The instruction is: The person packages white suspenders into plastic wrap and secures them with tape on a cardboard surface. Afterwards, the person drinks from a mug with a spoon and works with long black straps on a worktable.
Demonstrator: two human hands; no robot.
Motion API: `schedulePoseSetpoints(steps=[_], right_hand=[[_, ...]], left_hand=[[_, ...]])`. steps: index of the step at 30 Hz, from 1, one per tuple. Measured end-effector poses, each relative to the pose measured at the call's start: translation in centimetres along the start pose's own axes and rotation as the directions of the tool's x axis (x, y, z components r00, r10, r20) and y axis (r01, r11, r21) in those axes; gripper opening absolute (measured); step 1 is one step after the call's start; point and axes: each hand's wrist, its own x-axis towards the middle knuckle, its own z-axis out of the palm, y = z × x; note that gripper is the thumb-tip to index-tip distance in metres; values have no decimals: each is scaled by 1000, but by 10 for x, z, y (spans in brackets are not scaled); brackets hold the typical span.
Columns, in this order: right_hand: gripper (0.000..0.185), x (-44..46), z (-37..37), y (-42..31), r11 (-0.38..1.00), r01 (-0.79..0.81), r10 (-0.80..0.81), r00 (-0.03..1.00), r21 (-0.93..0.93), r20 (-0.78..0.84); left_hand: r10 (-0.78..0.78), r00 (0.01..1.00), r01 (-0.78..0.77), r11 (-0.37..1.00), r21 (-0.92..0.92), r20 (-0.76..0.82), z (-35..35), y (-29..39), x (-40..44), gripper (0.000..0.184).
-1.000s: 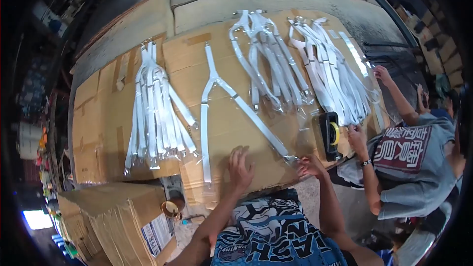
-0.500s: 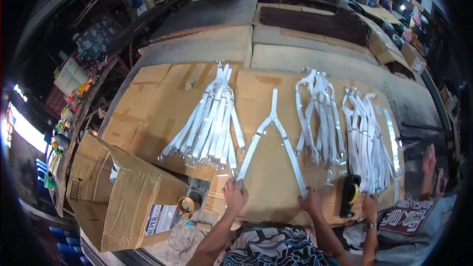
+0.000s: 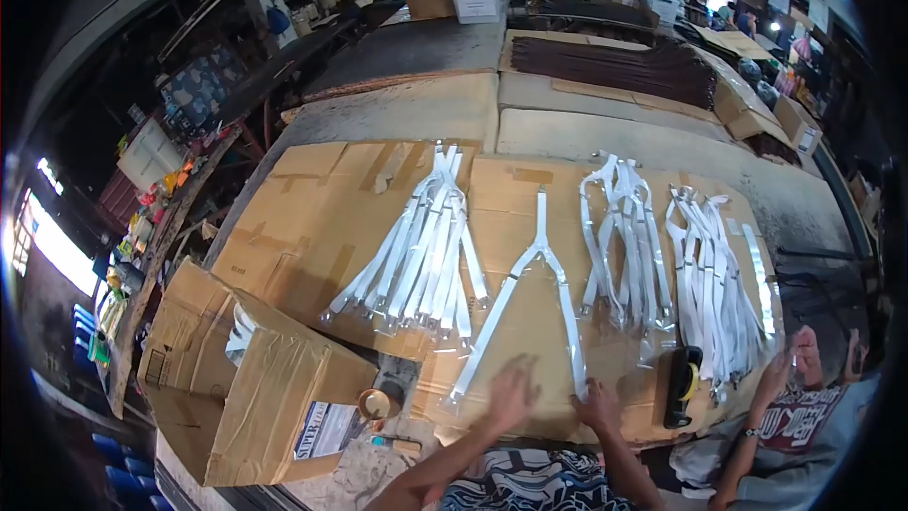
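Observation:
A single pair of white Y-shaped suspenders (image 3: 540, 244) lies spread on the cardboard, its two front straps pointing toward me. My right hand (image 3: 599, 407) pinches the lower end of the right strap. Between the two straps, off the left strap's end, my left hand (image 3: 512, 397) hovers blurred, fingers loosely apart and nothing visible in them. A fanned bundle of white suspenders (image 3: 421, 255) in clear plastic lies to the left. Two more bundles, one nearer (image 3: 624, 246) and one farther (image 3: 714, 284), lie to the right.
A black tape dispenser (image 3: 681, 388) stands right of my right hand. At the left are an open cardboard box (image 3: 274, 397) and a brown tape roll (image 3: 376, 405). A co-worker's hands (image 3: 804, 356) are raised at the right. Dark straps (image 3: 615, 66) lie farther back.
My left hand has let go of the left strap's end and moved right, between the straps. The co-worker's hand has left the far right bundle. The view has shifted slightly.

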Motion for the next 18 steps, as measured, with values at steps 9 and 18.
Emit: schedulePoseSetpoints(steps=[9, 18], right_hand=[[58, -10, 32, 59, 931, -16, 26, 999, 365, -21], [18, -45, 33, 102, 739, 8, 0, 1000, 674, -13]], left_hand=[[373, 884, -342, 927, -155, 282, 89, 20, -22, 75], [396, 844, -417, 909, -22, 361, 126, 4, -30, 60]])
